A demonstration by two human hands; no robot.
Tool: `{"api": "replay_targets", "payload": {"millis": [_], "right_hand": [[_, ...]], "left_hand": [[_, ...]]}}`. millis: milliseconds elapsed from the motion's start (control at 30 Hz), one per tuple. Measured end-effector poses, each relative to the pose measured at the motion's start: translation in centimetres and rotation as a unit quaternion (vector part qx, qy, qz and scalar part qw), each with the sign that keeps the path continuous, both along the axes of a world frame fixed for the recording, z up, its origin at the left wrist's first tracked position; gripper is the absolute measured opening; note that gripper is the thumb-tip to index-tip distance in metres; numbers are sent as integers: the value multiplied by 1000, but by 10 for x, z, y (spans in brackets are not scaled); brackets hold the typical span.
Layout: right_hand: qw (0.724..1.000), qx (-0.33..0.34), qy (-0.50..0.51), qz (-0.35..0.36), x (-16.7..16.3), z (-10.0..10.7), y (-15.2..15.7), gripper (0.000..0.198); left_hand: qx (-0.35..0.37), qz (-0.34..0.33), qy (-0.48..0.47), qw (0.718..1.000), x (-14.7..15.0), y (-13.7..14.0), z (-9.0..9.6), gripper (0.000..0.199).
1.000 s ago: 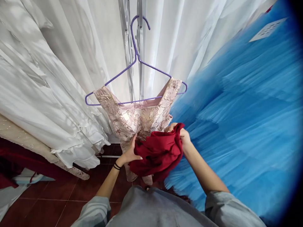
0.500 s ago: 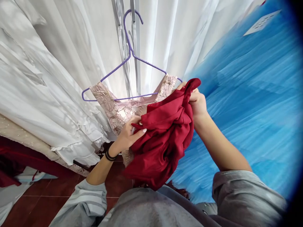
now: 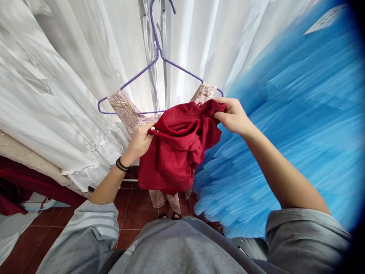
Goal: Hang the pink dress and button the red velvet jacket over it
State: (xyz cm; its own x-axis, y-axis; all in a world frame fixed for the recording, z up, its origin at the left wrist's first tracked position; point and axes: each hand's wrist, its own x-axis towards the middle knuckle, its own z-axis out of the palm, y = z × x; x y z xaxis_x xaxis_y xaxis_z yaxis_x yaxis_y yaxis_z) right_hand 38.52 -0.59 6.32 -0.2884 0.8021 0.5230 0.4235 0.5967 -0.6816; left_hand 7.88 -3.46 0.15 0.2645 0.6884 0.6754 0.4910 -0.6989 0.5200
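A dark red garment point(image 3: 168, 163) hangs stretched between my two hands, its folded opening facing up. My left hand point(image 3: 140, 141) pinches its left corner, where a small pearl-like button point(image 3: 153, 128) shows at the fingertips. On the other side, my right hand point(image 3: 234, 115) grips the gathered right edge between thumb and fingers. Behind the red cloth is a pink-and-gold floral dress point(image 3: 121, 107) on a purple hanger point(image 3: 182, 69). The red garment covers most of the dress's front; its lower end shows beneath.
White drapery and garments point(image 3: 71, 83) fill the left and back. A large blue tulle dress point(image 3: 291, 125) spreads on the right, near my right arm. Behind the hanger runs a metal rack post point(image 3: 164, 57). Dark red cloth point(image 3: 51, 186) lies low left above red floor tiles point(image 3: 128, 213).
The red garment has been spread wider and its opening now faces up. My left hand moved up and left, closing on the buttoned corner; my right hand shifted its grip along the right edge.
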Motion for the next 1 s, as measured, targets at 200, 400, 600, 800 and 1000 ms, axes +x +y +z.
{"api": "replay_targets", "payload": {"millis": [200, 400, 600, 800, 1000], "right_hand": [[990, 81, -81, -83, 19, 11, -13, 36], [982, 73, -46, -170, 43, 19, -15, 23], [958, -23, 251, -135, 77, 9, 1, 17], [968, -169, 182, 29, 79, 5, 3, 23], [929, -199, -279, 143, 53, 10, -9, 41]], "left_hand": [[61, 90, 1, 994, -22, 2, 5, 36], [152, 178, -118, 965, -51, 6, 13, 33], [205, 358, -314, 855, -129, 22, 35, 28], [119, 360, -349, 857, -137, 33, 44, 29], [65, 351, -120, 926, -153, 37, 50, 17]]}}
